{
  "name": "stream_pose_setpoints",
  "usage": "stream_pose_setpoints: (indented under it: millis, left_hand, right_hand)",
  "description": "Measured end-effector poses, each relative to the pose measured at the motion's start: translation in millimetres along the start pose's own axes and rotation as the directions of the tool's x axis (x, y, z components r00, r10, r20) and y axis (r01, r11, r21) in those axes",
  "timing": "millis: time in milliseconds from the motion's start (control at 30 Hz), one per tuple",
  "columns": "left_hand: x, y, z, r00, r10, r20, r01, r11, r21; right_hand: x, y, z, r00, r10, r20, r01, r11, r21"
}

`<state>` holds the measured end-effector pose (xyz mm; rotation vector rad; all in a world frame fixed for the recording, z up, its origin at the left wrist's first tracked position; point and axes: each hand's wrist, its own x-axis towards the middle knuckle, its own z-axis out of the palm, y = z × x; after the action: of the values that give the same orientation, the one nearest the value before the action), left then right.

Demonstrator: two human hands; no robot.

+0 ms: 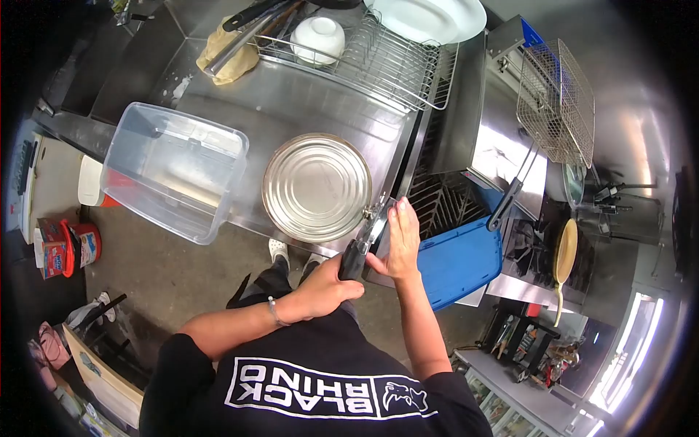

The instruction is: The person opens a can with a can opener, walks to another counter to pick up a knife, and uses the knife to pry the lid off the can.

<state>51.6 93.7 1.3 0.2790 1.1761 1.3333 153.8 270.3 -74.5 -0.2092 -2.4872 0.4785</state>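
Observation:
A large can (317, 186) stands on the steel counter with its ridged metal lid facing up. A can opener (355, 256) with black handles sits at the can's near right rim. My left hand (326, 288) is closed around its handles. My right hand (397, 244) is at the opener's metal turning part, fingers nearly straight along its far side and thumb on the near side. The turning part is partly hidden by these fingers. Left of the can is a clear plastic tub (234, 175), with nothing seen in it.
A wire dish rack (408, 87) at the back holds a white bowl (319, 39) and white plates (429, 18). A tan cloth (227, 52) lies beside it. On the right are a grill (444, 182), a blue lid (460, 262), a fryer basket (559, 102) and a pan (565, 251).

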Motion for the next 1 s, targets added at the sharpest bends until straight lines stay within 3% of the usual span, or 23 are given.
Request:
stream_pose_setpoints:
  millis: [67,167,300,400,500,567,633,700,767,833,900,967,1000]
  left_hand:
    - [3,-7,-4,0.997,-0.073,0.017,0.071,0.994,0.08]
    - [3,-5,-5,0.995,-0.092,0.035,0.09,0.995,0.047]
    - [2,4,-3,0.982,-0.188,0.015,0.189,0.982,-0.018]
    - [4,4,-1,0.99,-0.143,-0.016,0.143,0.989,-0.034]
    - [5,7,-1,0.978,-0.205,0.043,0.206,0.978,-0.03]
    - [7,4,0,0.997,-0.073,0.003,0.072,0.994,0.078]
    - [10,-3,-4,0.998,-0.065,-0.012,0.066,0.992,0.108]
    - [8,-4,-7,0.998,-0.061,-0.023,0.064,0.99,0.129]
    - [6,1,-9,0.997,-0.075,-0.002,0.074,0.986,0.151]
    - [9,-3,-11,0.998,-0.065,0.011,0.062,0.983,0.175]
    - [9,-2,-15,0.999,-0.053,0.009,0.051,0.979,0.195]
    - [6,-2,-16,1.0,-0.025,0.015,0.02,0.959,0.282]
    - [7,-6,-18,0.999,-0.026,0.021,0.019,0.959,0.283]
  right_hand:
    - [-5,15,13,0.997,-0.069,-0.036,0.067,0.996,-0.064]
    - [-3,25,25,0.976,-0.193,-0.097,0.181,0.976,-0.124]
    - [-5,26,43,0.968,-0.125,-0.218,0.104,0.989,-0.104]
    - [-2,23,39,0.971,-0.102,-0.217,0.058,0.978,-0.199]
    - [9,16,32,0.975,-0.066,-0.214,0.023,0.98,-0.199]
    - [18,10,25,0.977,-0.051,-0.205,0.007,0.978,-0.21]
    - [24,6,24,0.977,-0.011,-0.211,-0.003,0.998,-0.063]
    - [27,1,25,0.976,0.013,-0.218,-0.034,0.995,-0.091]
    - [25,0,28,0.971,0.08,-0.225,-0.067,0.996,0.067]
    - [28,-4,30,0.964,0.049,-0.262,-0.033,0.997,0.065]
    - [24,-20,23,0.948,0.29,-0.133,-0.265,0.947,0.179]
    - [24,-34,14,0.925,0.355,-0.134,-0.338,0.932,0.134]
    - [29,-39,8,0.835,0.55,0.026,-0.542,0.814,0.206]
